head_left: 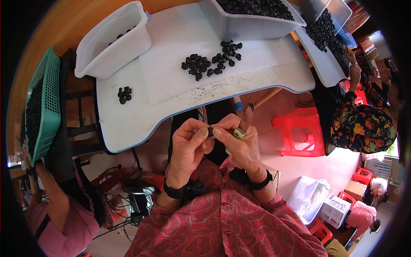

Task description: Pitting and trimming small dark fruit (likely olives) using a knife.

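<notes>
My left hand (191, 139) and my right hand (239, 141) meet in front of my lap, just off the table's near edge. Between the thumbs and forefingers is a small black rubber-like part (210, 132), mostly hidden by the fingertips. My left fingers pinch it closely. Tucked in my right hand is a small knife (239, 133) with a pale green handle; its blade points up past the knuckles. On the white table (124, 115) lie a loose pile of black round parts (197, 65) and a smaller cluster of the same parts (124, 94) to the left.
A white tub (113, 43) with a few black parts stands back left, and a full grey bin (252, 28) at the back. A green basket (46, 107) is far left. Red stool (302, 130) stands right. Other people sit at both sides. Cables (122, 222) trail at lower left.
</notes>
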The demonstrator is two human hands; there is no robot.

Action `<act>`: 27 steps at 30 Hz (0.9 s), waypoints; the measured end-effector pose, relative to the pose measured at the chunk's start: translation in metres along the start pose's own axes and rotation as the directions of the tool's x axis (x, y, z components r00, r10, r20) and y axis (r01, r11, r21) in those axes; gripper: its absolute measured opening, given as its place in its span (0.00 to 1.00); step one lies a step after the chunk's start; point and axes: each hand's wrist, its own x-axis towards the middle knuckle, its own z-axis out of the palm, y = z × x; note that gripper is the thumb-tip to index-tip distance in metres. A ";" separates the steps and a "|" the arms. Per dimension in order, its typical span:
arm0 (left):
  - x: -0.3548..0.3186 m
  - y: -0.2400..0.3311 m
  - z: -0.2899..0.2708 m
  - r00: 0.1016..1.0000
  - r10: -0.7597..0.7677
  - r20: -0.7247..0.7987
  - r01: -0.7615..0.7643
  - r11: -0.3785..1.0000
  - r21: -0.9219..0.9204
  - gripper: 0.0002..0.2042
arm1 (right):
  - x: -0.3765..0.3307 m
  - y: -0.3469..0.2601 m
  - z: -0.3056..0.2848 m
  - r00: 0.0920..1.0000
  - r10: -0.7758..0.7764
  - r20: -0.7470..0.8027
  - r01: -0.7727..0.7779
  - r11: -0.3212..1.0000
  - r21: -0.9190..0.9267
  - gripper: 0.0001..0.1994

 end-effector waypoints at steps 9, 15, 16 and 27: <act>0.010 0.015 -0.003 0.992 -0.030 -0.123 0.027 0.999 -0.029 0.05 | 0.000 0.003 0.003 0.987 0.133 -0.091 -0.145 0.981 -0.130 0.05; 0.056 0.093 -0.011 0.932 0.250 -0.262 -0.224 0.966 0.125 0.07 | -0.001 0.013 0.000 0.977 0.126 -0.172 -0.151 0.979 -0.136 0.07; 0.067 0.111 -0.010 0.921 0.293 -0.256 -0.265 0.954 0.140 0.07 | 0.000 0.012 0.000 0.974 0.142 -0.175 -0.165 0.978 -0.127 0.07; 0.125 0.164 -0.015 0.816 0.531 -0.229 -0.408 0.810 0.421 0.06 | 0.003 0.016 0.004 0.971 0.142 -0.191 -0.163 0.982 -0.100 0.08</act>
